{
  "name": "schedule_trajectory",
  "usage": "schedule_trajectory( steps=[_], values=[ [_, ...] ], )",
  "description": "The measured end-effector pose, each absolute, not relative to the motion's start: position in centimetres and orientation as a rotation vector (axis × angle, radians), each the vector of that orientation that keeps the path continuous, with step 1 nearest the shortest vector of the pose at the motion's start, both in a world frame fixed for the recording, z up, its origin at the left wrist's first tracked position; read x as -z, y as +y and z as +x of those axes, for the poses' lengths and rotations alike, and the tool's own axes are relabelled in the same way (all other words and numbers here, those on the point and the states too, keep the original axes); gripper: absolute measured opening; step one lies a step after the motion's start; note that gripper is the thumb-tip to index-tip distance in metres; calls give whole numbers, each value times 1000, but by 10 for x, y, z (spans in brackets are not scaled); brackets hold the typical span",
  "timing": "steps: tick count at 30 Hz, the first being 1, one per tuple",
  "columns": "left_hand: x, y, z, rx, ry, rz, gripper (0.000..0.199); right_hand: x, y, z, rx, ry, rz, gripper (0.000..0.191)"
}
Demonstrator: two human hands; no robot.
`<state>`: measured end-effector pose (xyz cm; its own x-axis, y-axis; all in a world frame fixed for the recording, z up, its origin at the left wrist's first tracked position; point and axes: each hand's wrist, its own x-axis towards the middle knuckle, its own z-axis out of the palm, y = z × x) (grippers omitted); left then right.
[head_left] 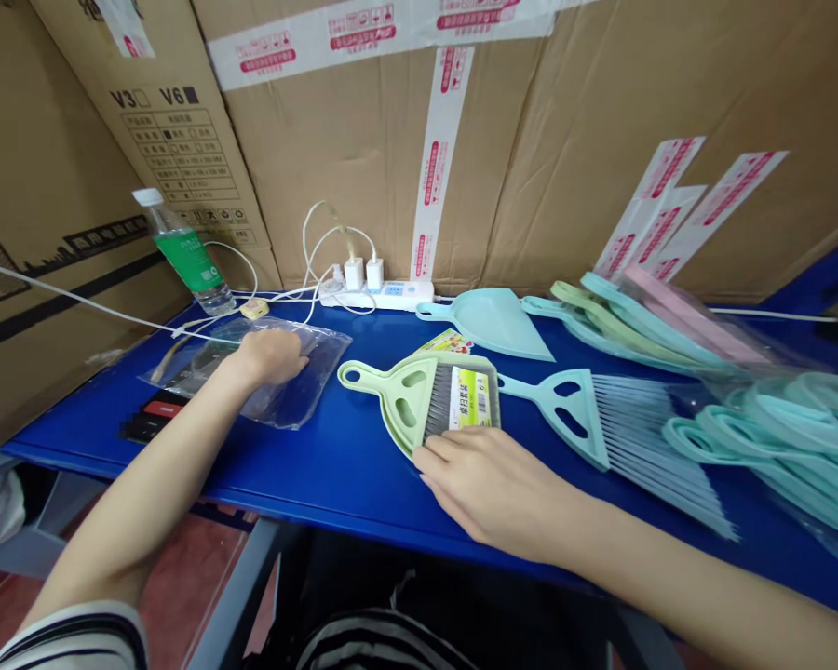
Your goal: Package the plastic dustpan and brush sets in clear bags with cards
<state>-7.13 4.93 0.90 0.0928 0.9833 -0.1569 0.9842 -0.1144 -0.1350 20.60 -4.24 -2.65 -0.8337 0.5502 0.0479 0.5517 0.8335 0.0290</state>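
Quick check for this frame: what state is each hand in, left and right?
Left hand: open, flat on a clear plastic bag, not gripping.
Right hand: open, fingers resting on a pale green dustpan, no clear grip.

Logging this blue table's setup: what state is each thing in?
Left hand: open, flat on clear plastic bag
Pale-green plastic dustpan: lying flat, labelled brush nested inside
Right hand: open, fingers on dustpan edge
Mint plastic hand brush: lying flat
White power strip: two white chargers plugged in
Clear plastic water bottle: standing, white-capped
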Motion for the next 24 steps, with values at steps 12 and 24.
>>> schedule_trajectory(
  steps=[12,24],
  values=[
    [-17,49,-57,522,2052,2385,22,26,-41,209,139,-2959,-901,9],
    [-16,45,-52,7,1749,2366,19,24,-38,212,250,-2916,-887,13]
  ],
)
